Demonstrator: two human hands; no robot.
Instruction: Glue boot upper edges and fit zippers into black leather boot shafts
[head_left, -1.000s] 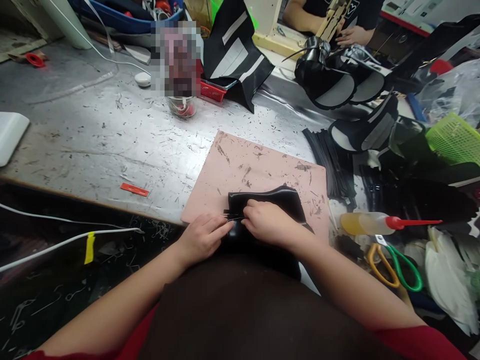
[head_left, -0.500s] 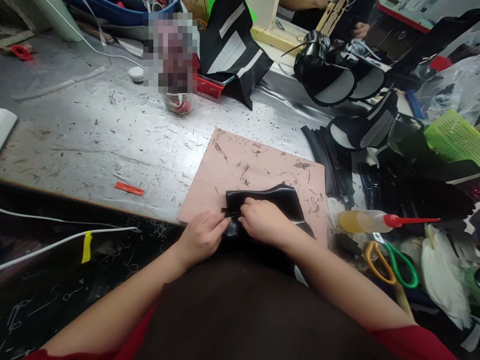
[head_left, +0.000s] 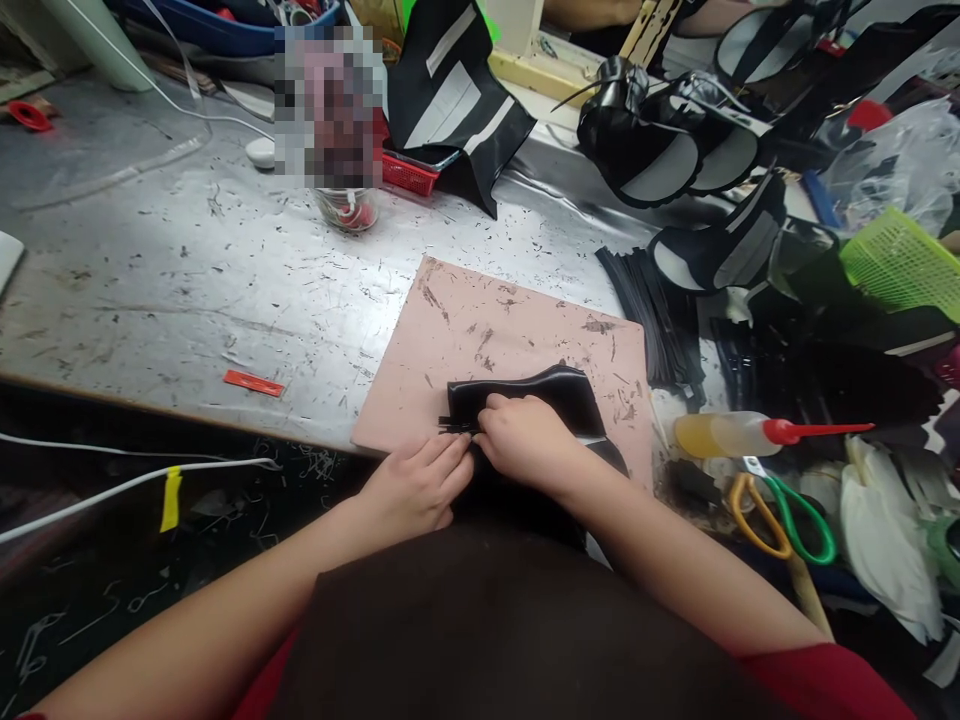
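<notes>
A shiny black leather boot upper (head_left: 525, 392) lies across the near part of a pink board (head_left: 450, 320), its lower part hanging towards my lap. Along its middle runs a narrow dark strip (head_left: 452, 425) whose end sticks out on the left; it looks like a zipper. My left hand (head_left: 424, 480) presses its closed fingers on the near side of the upper, beside the strip. My right hand (head_left: 521, 440) is closed, pinching the upper at the strip, with fingertips close to those of the left. What lies under the fingers is hidden.
A glue bottle (head_left: 720, 435) with a red nozzle and scissors (head_left: 780, 515) lie to the right. Beyond the board's right edge is a bundle of black strips (head_left: 660, 320). More black uppers (head_left: 637, 150) lie at the back. A small orange-red piece (head_left: 253, 382) lies left on the metal tabletop (head_left: 187, 280).
My left hand has slid slightly right and its fingers now lie flatter over the near leather. The right hand keeps its pinch. The whole view has shifted a little.
</notes>
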